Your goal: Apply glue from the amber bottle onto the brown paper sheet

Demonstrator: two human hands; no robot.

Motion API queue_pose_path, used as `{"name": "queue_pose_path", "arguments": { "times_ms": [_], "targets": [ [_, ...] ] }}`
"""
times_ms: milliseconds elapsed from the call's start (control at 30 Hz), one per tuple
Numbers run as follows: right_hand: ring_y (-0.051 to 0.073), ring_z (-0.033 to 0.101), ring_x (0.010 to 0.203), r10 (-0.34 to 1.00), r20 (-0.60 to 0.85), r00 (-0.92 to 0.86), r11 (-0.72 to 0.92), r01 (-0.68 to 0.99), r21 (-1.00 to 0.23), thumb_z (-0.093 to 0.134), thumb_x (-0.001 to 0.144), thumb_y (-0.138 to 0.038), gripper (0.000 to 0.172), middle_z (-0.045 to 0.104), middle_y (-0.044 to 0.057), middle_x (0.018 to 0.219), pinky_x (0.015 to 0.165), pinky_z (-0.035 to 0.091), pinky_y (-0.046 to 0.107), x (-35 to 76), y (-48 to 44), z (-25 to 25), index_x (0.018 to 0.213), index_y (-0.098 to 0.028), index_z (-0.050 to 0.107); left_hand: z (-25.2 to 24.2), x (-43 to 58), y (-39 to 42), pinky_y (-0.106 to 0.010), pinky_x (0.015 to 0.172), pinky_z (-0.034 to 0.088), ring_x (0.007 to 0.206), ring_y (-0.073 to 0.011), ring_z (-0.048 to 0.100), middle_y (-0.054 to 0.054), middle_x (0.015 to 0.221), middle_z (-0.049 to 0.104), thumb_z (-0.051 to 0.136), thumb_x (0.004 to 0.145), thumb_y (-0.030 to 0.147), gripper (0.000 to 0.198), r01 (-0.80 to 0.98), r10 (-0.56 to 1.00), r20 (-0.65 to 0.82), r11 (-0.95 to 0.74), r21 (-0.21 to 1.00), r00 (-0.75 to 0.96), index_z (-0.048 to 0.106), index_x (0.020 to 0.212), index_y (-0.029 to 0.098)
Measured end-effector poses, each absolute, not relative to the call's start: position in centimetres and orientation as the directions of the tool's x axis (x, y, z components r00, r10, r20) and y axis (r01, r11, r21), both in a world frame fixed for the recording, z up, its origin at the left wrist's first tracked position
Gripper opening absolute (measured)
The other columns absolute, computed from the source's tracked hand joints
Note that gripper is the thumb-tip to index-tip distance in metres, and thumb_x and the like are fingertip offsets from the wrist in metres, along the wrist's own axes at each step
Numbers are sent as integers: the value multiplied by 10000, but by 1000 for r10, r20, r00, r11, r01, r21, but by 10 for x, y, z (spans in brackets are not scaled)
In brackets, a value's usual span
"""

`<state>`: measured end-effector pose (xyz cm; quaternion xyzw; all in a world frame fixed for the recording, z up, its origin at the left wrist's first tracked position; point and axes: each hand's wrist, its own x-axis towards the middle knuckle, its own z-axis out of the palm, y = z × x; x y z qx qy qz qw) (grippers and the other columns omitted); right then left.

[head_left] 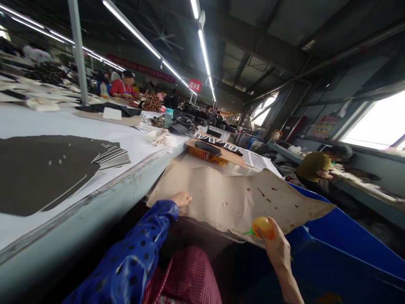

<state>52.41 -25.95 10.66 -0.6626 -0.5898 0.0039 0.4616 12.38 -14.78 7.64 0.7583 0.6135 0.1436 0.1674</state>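
Note:
My right hand (278, 247) is wrapped round an orange squeeze bottle (263, 228) with a thin green nozzle pointing left. The bottle is tilted over the near right edge of a beige, brown-stained sheet (209, 190). At the left part of that sheet, near its front edge, is my left hand (182, 199), its fingers curled together. What the left fingers grip, if anything, is too small to make out. A blue sleeve with dark dots covers the left forearm.
A white-topped table (139, 158) at left carries fanned dark grey pieces (47, 169). Beyond the sheet, a brown board (234, 157) with black strips lies on a yellow carton (207, 157). A blue bin (341, 234) stands at right. Other people work farther off.

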Motion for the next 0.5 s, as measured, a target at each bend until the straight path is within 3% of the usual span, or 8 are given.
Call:
{"name": "queue_pose_path", "arguments": {
  "times_ms": [167, 267, 400, 500],
  "targets": [
    [287, 636, 956, 822, 495, 282, 180, 695, -696, 648, 599, -759, 915, 680, 102, 1109, 917, 479, 411, 509, -259, 102, 1305, -180, 586, 84, 120, -157, -409, 949, 479, 975, -177, 618, -77, 1003, 668, 434, 978, 459, 394, 897, 979, -36, -170, 408, 202, 643, 937, 128],
    [302, 618, 1028, 795, 547, 262, 165, 774, -611, 594, 642, -762, 875, 651, 100, 1200, 903, 476, 403, 520, -260, 101, 1304, -191, 587, 85, 119, -163, -416, 941, 478, 972, -183, 617, -82, 1009, 665, 410, 982, 475, 412, 909, 980, -58, -153, 389, 190, 640, 973, 134],
    [323, 612, 1006, 745, 593, 306, 3, 887, -462, 448, 733, -759, 808, 608, 83, 1277, 734, 472, 394, 547, -266, 101, 1359, -255, 534, 83, 120, -165, -421, 930, 481, 990, -192, 609, -87, 1043, 653, 424, 972, 491, 415, 915, 981, -70, -142, 378, 181, 630, 1022, 134],
    [318, 617, 989, 729, 588, 350, 27, 844, -535, 509, 682, -796, 855, 630, 96, 1228, 777, 473, 399, 547, -269, 98, 1327, -236, 556, 81, 121, -164, -422, 918, 490, 969, -191, 613, -83, 1023, 653, 436, 969, 485, 407, 917, 982, -62, -141, 374, 177, 631, 1021, 132]
  ]
}}
